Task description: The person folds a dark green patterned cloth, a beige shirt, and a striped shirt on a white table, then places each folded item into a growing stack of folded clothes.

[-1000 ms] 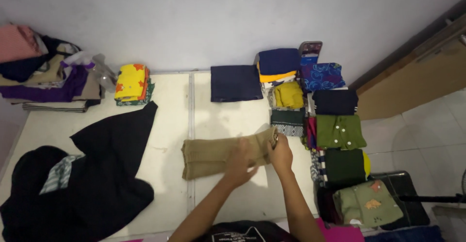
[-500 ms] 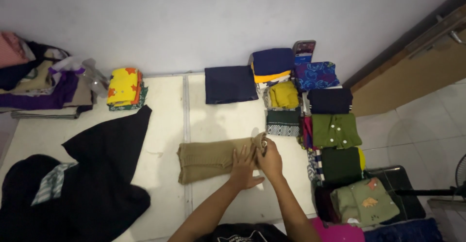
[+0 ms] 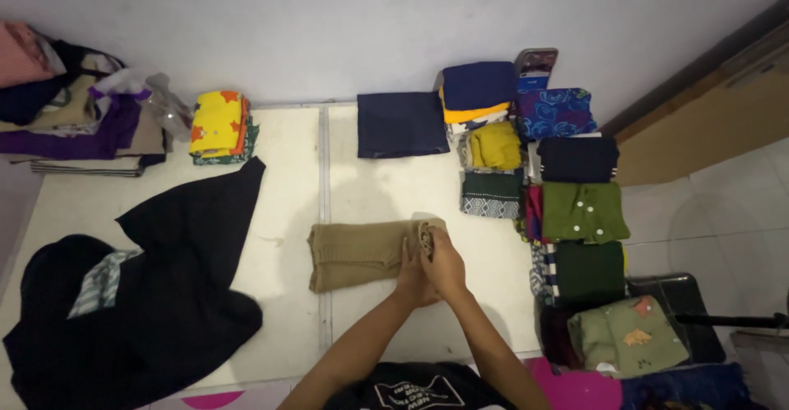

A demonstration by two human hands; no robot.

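the tan knit garment (image 3: 366, 254) lies at the centre of the frame on the white table (image 3: 288, 180), its right end rolled up partway while the left stretch is flat. the left hand (image 3: 411, 272) and right hand (image 3: 444, 264) sit pressed together, curled around that roll. neat folded stacks (image 3: 575, 213) fill the right side; a black garment (image 3: 156, 295) sprawls unfolded at lower left.

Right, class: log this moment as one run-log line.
left hand: on tan knit garment | right hand: gripping its right end | white table | folded stacks to the right | black garment at left
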